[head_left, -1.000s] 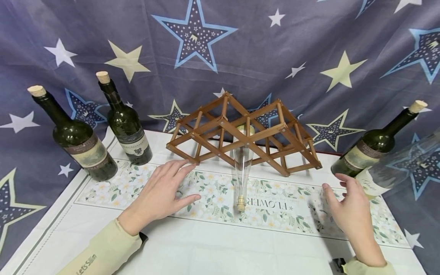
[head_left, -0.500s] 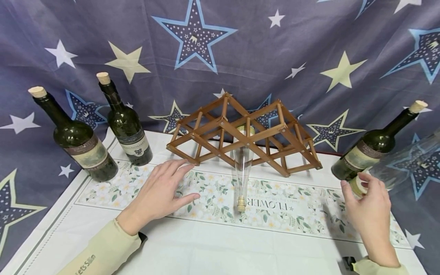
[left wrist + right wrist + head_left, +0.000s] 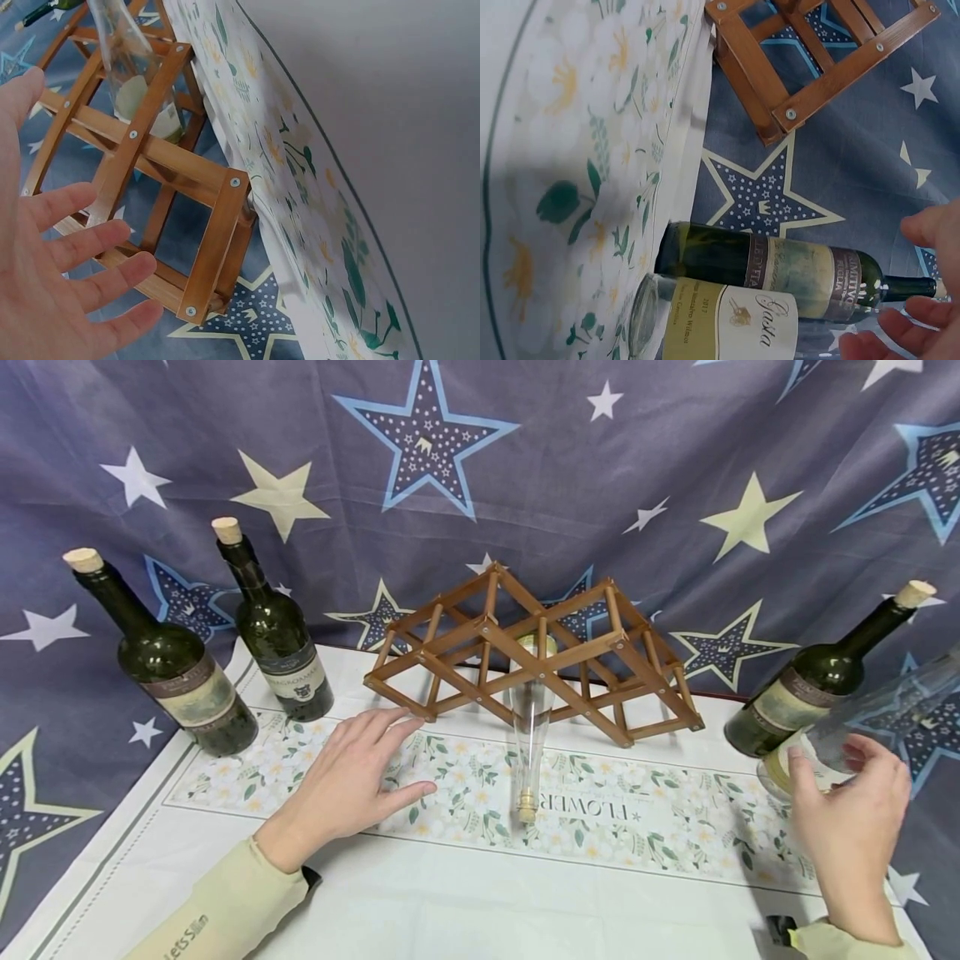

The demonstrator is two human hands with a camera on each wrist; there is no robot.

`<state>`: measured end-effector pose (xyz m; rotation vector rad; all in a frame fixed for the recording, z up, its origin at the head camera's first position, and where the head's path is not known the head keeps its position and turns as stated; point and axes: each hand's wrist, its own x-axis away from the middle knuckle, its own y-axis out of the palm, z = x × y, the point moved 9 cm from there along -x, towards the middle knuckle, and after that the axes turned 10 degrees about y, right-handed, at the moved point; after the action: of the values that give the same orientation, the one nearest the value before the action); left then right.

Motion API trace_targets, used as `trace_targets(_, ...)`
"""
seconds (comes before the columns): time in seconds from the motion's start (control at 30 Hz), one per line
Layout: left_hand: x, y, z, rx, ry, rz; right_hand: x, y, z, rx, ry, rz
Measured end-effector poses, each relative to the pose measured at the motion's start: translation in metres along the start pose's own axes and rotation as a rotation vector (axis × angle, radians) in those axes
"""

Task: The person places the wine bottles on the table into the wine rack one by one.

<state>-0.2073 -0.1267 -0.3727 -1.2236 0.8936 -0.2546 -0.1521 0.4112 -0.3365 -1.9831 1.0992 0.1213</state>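
Observation:
A wooden lattice wine rack (image 3: 542, 675) stands at the back of the table. Through its middle lies a clear glass bottle (image 3: 529, 718), its corked neck toward me. My left hand (image 3: 345, 789) has its fingers spread, fingertips right at the rack's lower left corner (image 3: 191, 307). At the right, my right hand (image 3: 851, 831) is beside an upright clear bottle with a cream and gold-green label (image 3: 731, 322), thumb and fingers apart on either side of it in the head view. In the right wrist view the fingers are loosely bent near its upper part.
Just behind the labelled clear bottle stands a corked dark green bottle (image 3: 795, 702). Two more corked green bottles, one outer (image 3: 187, 685) and one inner (image 3: 288, 652), stand at the left. A floral runner (image 3: 465, 793) crosses the white table; a star-patterned cloth (image 3: 540, 485) hangs behind.
My right hand has moved rightward, from in front of the labelled clear bottle's base to alongside its body. The left hand, the rack and the bottles stay where they were.

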Motion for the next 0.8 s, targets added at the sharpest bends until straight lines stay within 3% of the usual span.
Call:
trace_targets(0.17,0.0,0.0,0.0,0.001,0.001,0.005,-0.005,-0.005,0.006,-0.039,0.023,0.061)
trace_targets(0.43,0.0,0.001,-0.001,0.005,0.002,0.005,-0.012,-0.014,0.012,-0.098,-0.04,0.155)
trace_targets(0.8,0.0,0.0,-0.001,0.006,0.0,0.006,-0.023,-0.015,0.017,-0.128,0.085,0.182)
